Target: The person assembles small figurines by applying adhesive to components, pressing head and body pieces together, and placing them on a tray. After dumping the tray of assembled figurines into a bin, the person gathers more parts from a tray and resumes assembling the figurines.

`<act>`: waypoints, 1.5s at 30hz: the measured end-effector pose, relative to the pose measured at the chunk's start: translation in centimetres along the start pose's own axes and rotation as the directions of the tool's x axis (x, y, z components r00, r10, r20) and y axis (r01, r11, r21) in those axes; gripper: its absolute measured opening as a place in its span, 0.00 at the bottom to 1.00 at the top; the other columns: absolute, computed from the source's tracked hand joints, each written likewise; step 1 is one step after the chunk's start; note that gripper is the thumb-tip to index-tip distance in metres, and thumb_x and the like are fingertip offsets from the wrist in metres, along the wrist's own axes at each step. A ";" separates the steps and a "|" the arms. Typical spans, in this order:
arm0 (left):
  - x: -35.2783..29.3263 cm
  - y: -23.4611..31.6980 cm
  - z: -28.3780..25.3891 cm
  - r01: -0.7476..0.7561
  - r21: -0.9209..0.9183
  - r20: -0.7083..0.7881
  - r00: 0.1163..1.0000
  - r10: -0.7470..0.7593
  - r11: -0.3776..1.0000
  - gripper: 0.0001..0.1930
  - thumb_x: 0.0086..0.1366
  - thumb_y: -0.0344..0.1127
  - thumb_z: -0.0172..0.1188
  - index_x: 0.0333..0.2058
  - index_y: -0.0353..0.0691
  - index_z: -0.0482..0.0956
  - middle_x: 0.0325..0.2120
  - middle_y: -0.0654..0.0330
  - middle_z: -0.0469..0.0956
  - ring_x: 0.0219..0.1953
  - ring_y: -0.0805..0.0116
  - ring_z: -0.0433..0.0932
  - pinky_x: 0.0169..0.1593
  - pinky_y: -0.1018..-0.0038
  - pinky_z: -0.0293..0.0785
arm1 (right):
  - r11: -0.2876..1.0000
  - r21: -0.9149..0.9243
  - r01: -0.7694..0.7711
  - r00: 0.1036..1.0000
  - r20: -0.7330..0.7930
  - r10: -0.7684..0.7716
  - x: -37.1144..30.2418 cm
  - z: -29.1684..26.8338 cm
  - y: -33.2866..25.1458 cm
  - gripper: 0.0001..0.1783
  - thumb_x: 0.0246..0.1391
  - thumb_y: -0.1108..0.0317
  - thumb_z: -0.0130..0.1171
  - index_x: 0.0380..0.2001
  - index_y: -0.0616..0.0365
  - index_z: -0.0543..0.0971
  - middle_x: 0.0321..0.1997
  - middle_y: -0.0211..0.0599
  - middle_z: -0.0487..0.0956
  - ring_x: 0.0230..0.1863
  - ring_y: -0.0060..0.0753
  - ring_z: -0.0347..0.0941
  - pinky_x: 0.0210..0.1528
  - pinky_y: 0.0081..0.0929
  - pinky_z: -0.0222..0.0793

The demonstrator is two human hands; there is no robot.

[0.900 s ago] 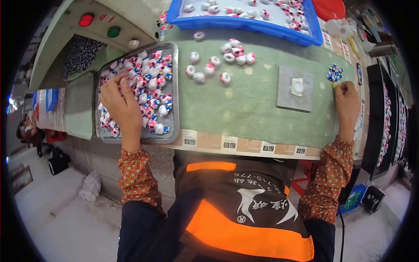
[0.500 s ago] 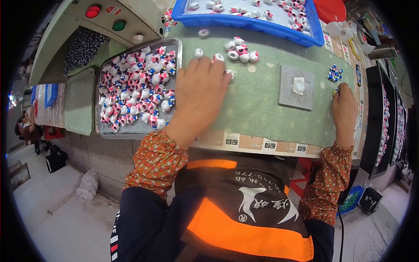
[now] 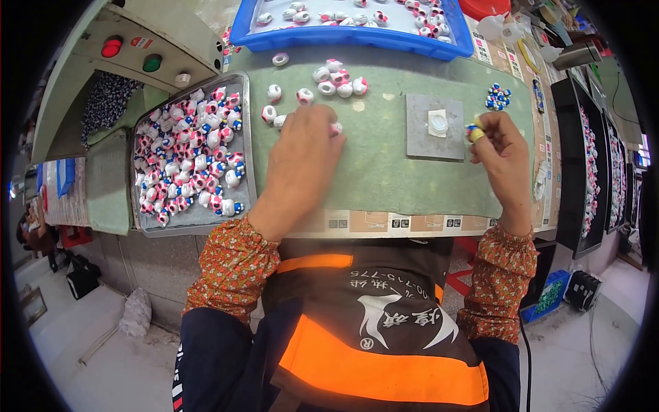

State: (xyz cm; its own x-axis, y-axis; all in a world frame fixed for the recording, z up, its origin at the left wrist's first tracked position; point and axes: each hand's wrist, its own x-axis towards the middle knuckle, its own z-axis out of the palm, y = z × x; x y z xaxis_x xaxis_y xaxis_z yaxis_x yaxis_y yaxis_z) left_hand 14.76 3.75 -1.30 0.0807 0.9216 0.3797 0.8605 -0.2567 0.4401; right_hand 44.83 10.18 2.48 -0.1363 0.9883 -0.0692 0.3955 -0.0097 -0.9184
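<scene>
My left hand (image 3: 305, 154) is over the green mat with its fingers curled down. At its thumb and fingertips it grips a small white-and-pink toy head (image 3: 336, 128). Loose toy heads (image 3: 305, 96) lie just beyond its fingers, and a cluster of more heads (image 3: 342, 77) sits farther back. My right hand (image 3: 506, 151) pinches a tiny blue-and-white toy body (image 3: 471, 129); something yellow covers a fingertip there. Beside that hand, a grey square plate (image 3: 416, 130) carries a white pad with a round clear disc (image 3: 438, 123). A pile of blue toy bodies (image 3: 498, 97) lies behind the hand.
A metal tray (image 3: 250, 137) full of assembled toy figures stands on the left. A blue bin (image 3: 357, 42) of heads is at the back. A machine housing (image 3: 147, 44) with red and green buttons rises at the far left. Black trays (image 3: 572, 199) of figures line the right.
My right hand has come away from beside the blue pile, turning leftward with a toy body now showing at its fingertips. My left hand has drawn nearer to me, uncovering heads beyond it.
</scene>
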 end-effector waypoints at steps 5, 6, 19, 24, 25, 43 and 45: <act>0.3 1.2 -2.2 0.302 -0.560 0.180 0.953 -0.243 0.771 0.14 0.72 0.40 0.57 0.49 0.37 0.74 0.34 0.64 0.71 0.31 0.76 0.69 0.33 0.78 0.68 | 0.994 -0.071 0.088 0.994 0.071 -0.083 -0.2 1.7 -0.9 0.05 0.60 0.75 0.57 0.39 0.63 0.75 0.32 0.27 0.75 0.32 0.17 0.71 0.35 0.22 0.69; 0.3 1.3 -2.4 0.419 -0.753 0.308 0.906 -0.291 0.508 0.15 0.75 0.43 0.53 0.50 0.38 0.75 0.33 0.66 0.70 0.30 0.81 0.67 0.32 0.82 0.66 | 0.971 -0.178 0.161 0.986 0.058 -0.153 -0.1 2.1 -1.1 0.05 0.59 0.76 0.57 0.39 0.63 0.75 0.32 0.30 0.75 0.32 0.21 0.72 0.36 0.25 0.70; -1.5 5.0 -0.4 0.576 -0.762 0.636 0.752 -0.175 -0.295 0.18 0.78 0.48 0.44 0.55 0.43 0.70 0.31 0.70 0.67 0.29 0.83 0.61 0.29 0.84 0.60 | 0.654 -0.638 0.407 0.904 0.179 -0.388 0.8 3.7 -1.9 0.06 0.54 0.78 0.56 0.37 0.61 0.74 0.35 0.44 0.73 0.42 0.51 0.71 0.43 0.43 0.66; -1.8 5.5 1.3 0.571 -0.736 0.652 0.742 -0.157 -0.364 0.19 0.79 0.50 0.42 0.54 0.43 0.70 0.32 0.69 0.67 0.29 0.82 0.60 0.29 0.83 0.60 | 0.738 -0.553 0.387 0.916 0.139 -0.376 0.7 3.4 -2.0 0.07 0.55 0.79 0.56 0.37 0.62 0.75 0.35 0.42 0.74 0.36 0.45 0.71 0.40 0.38 0.67; -1.9 5.5 1.6 0.571 -0.736 0.653 0.741 -0.159 -0.362 0.19 0.79 0.50 0.42 0.54 0.43 0.70 0.32 0.69 0.67 0.29 0.82 0.60 0.29 0.83 0.60 | 0.803 -0.480 0.353 0.930 0.084 -0.359 0.4 3.5 -2.1 0.07 0.56 0.79 0.56 0.38 0.62 0.75 0.34 0.38 0.74 0.33 0.37 0.71 0.38 0.34 0.68; -3.8 7.4 3.3 0.438 -0.887 0.461 0.844 -0.275 -0.144 0.17 0.80 0.48 0.38 0.50 0.42 0.67 0.31 0.66 0.67 0.29 0.84 0.62 0.31 0.84 0.63 | 0.964 0.013 0.265 0.960 0.092 -0.265 -6.4 9.0 -3.0 0.06 0.59 0.76 0.59 0.39 0.63 0.74 0.34 0.29 0.71 0.32 0.18 0.64 0.34 0.19 0.62; -4.2 7.7 3.2 0.432 -0.901 0.418 0.847 -0.328 -0.034 0.17 0.80 0.48 0.36 0.49 0.40 0.66 0.33 0.65 0.68 0.31 0.83 0.63 0.34 0.83 0.65 | 0.955 -0.003 0.296 0.951 0.097 -0.294 -6.7 9.3 -2.7 0.06 0.58 0.77 0.60 0.37 0.63 0.74 0.34 0.30 0.70 0.31 0.18 0.64 0.33 0.19 0.61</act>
State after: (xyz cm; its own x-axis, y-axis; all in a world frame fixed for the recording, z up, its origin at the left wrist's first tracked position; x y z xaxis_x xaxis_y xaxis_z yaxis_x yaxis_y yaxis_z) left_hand 22.69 -1.15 -2.14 -0.0032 0.9866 -0.1631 -0.4476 0.1445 0.8825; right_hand 36.28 2.16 1.79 -0.3336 0.9279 0.1664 0.3405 0.2832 -0.8966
